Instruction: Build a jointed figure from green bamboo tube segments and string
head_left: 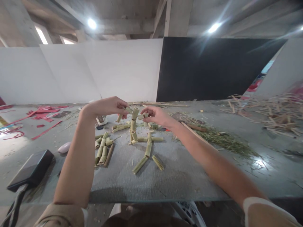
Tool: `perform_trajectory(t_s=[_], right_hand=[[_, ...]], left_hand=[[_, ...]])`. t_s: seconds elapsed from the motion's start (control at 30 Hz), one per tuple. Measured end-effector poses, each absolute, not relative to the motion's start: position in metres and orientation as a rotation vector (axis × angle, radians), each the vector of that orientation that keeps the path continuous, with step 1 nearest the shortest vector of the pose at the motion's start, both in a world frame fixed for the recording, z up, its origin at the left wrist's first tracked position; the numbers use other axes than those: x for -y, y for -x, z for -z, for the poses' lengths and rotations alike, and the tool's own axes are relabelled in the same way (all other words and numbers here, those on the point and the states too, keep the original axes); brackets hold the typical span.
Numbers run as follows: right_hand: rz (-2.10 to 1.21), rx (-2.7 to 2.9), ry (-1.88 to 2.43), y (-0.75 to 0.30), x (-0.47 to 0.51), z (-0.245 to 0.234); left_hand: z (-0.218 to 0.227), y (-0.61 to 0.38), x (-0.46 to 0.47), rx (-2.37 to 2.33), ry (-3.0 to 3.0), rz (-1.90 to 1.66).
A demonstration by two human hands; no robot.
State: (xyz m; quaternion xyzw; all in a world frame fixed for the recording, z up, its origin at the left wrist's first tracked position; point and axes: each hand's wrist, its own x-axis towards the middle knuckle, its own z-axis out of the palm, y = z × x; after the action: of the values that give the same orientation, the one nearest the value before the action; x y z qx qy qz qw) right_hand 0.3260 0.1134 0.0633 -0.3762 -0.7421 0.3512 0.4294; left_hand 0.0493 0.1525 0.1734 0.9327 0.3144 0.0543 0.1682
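A figure of pale green hollow stalk pieces (133, 125) stands upright near the middle of the table. My left hand (115, 106) pinches a short stalk piece (129, 109) at the figure's upper left side. On the other side, my right hand (152, 115) has its fingers closed on another short stalk piece (140, 117). I cannot tell whether these two pieces are joined to the figure. Closer to me lies a second stalk figure (148, 148) with spread legs, and a loose stalk piece (158, 162) beside it. More cut stalk pieces (101, 151) lie together at the left.
Left of my arm are a black power adapter (32, 170), a pale mouse-shaped object (64, 147) and red strips (42, 113). Green shavings (220, 140) and a heap of thin sticks (276, 113) cover the right side. White and black panels (208, 69) stand behind the table.
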Motion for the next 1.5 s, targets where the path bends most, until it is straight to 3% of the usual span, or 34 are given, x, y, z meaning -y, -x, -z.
perform_trajectory(t_s=[1.1,1.5], right_hand=[[-0.634,1.921,0.894,-0.322,-0.107,-0.074],[-0.692,1.936,0.880,-0.319,-0.105,-0.075]], left_hand=[[-0.180,-0.045,-0.139,-0.944,-2.676,-0.241],[-0.183,-0.037,-0.143,-0.961,-2.725,-0.160]])
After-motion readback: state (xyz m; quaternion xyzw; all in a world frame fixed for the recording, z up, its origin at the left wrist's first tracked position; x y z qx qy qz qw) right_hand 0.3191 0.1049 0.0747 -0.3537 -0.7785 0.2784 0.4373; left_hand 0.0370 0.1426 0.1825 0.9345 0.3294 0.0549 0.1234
